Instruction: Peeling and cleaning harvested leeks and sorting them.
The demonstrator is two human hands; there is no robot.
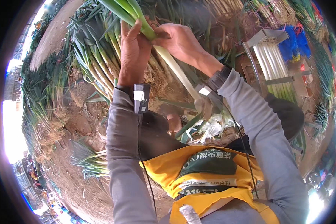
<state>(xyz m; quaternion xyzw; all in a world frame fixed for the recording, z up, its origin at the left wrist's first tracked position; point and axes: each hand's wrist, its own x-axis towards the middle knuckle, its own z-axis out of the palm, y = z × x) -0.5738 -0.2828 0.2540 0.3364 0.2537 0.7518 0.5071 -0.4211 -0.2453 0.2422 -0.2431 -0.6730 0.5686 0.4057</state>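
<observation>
Green-white leek (174, 67) between left fingers (134, 30), right fingers (163, 31); shaft below.

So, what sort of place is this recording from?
Probably a vegetable trimming or packing spot: rooted, leek-like plants lie heaped on earthy ground, cleaner pale stalks lie in a metal rack, and another stalk is held.

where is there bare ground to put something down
Mostly bare: ground below the small leek bundle, left of the left sleeve; also the upper-left strip between leeks. Crowded: leek bundles beneath the held leek, and around the right-hand rack.
</observation>
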